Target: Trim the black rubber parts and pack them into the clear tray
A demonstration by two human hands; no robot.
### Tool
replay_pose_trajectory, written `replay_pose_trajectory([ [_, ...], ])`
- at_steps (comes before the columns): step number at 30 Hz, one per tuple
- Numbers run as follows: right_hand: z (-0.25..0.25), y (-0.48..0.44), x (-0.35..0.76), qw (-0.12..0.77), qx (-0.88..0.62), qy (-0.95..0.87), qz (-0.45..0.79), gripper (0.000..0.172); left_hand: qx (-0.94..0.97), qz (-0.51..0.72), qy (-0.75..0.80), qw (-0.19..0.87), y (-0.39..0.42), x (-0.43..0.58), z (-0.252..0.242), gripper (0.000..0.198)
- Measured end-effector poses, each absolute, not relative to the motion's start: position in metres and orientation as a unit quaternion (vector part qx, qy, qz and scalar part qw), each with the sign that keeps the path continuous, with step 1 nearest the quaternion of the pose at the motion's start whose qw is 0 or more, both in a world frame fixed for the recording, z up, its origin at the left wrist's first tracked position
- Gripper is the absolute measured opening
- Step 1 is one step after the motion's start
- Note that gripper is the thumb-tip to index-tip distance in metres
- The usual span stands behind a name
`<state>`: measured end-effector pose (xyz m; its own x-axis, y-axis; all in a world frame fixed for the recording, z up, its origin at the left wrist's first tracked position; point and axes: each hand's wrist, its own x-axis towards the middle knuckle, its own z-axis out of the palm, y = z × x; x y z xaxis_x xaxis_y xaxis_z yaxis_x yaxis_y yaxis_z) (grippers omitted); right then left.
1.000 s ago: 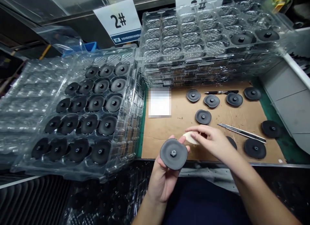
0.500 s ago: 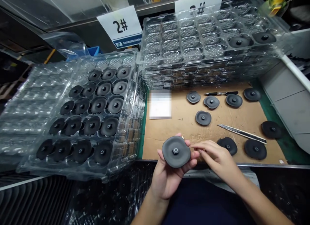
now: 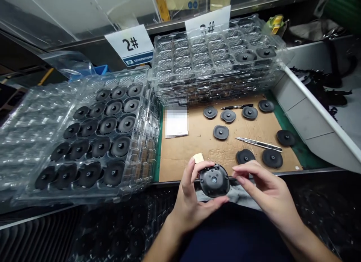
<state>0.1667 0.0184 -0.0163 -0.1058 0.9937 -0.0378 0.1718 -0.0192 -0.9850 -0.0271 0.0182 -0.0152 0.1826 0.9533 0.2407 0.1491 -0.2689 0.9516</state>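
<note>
Eight black discs (image 3: 220, 132), each with a central stud showing, lie on the cardboard sheet (image 3: 175, 156) or at its right margin; one further unit, the held disc (image 3: 214, 179), is at the sheet's near edge, in my left hand (image 3: 189, 202). The left hand is clamped on the rim of this disc: my thumb bears on the lower edge, my index finger on the upper edge, and the side with small holes and a round centre faces me. A pale block (image 3: 197, 157) shows just behind my left fingertips, over the near part of the sheet (I cannot tell whether my fingers retain it or the cardboard supports it). My right hand (image 3: 267, 187) is at the sheet's near edge, right of the held disc and apart from the left hand; its thumb and index fingertip are close together, and I cannot tell whether they pinch anything. A pen (image 3: 237, 106) lies near the sheet's far edge, a utility knife (image 3: 258, 144) slantwise on its right half, and a white paper (image 3: 176, 122), partly blurred, at its far left corner. Left of the sheet, a clear tray stack (image 3: 143, 151) carries rows of similar discs (image 3: 120, 146); beyond the far edge, a second tray stack (image 3: 175, 88) holds two more discs (image 3: 246, 56).
</note>
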Motion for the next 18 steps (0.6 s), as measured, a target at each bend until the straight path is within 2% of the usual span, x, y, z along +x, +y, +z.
replay_pose_trajectory([
  [7, 0.011, 0.034, 0.173, 0.278, -0.393, -0.548, 0.684, 0.026, 0.623, 0.416, 0.445, 0.49, 0.005, -0.024, -0.004, 0.11],
  [11, 0.015, 0.042, 0.178, 0.244, -0.334, -0.484, 0.771, 0.033, 0.545, 0.411, 0.461, 0.568, 0.001, -0.018, 0.003, 0.102],
  [13, 0.016, 0.042, 0.18, 0.244, -0.317, -0.471, 0.786, 0.035, 0.525, 0.413, 0.449, 0.593, 0.0, -0.015, 0.005, 0.106],
  [15, 0.017, 0.042, 0.181, 0.243, -0.307, -0.468, 0.792, 0.034, 0.524, 0.407, 0.435, 0.608, 0.0, -0.014, 0.004, 0.113],
  [18, 0.018, 0.04, 0.184, 0.227, -0.315, -0.46, 0.798, 0.02, 0.54, 0.381, 0.412, 0.627, 0.0, -0.014, -0.001, 0.117],
])
